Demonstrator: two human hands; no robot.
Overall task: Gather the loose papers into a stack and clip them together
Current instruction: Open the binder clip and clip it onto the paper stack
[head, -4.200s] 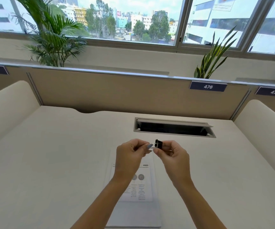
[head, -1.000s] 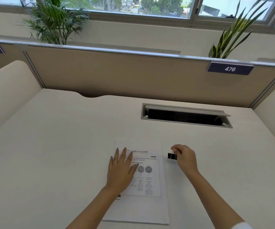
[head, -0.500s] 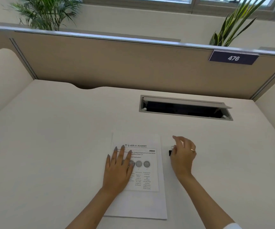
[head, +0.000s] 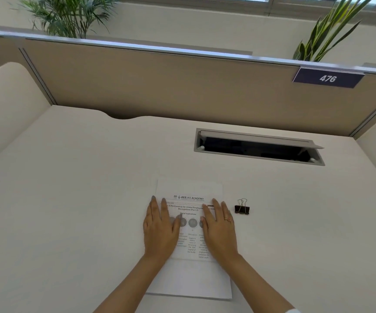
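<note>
Paper stack [head: 191, 276] lies low centre of frame on the cream desk [head: 74, 199], near edge towards the bottom of the frame, far edge just below frame middle. Edges look squared; sheet count cannot be told. Bare desk all round it: wide stretch to the left, narrower to the right.

Left hand [head: 160, 231] flat on the stack's left side, fingers straight and together, pressing down. Right hand [head: 219, 231] flat on the right side, fingers straight, ring on one finger. Neither hand holds anything.

Binder clip [head: 241, 208], black with wire handles, sits on the desk just right of the stack's upper right part, apart from paper and from the right hand.

Above and right of centre: grey cable hatch [head: 259, 146] set in the desk, flap raised, dark inside. Well apart from the papers.

Tan partition [head: 160, 86] closes the far side; number plate [head: 328, 78] reads 476. Cream side panels at both frame edges. Plants behind the partition: palm [head: 67, 16] upper left, snake plant [head: 322, 35] upper right.
</note>
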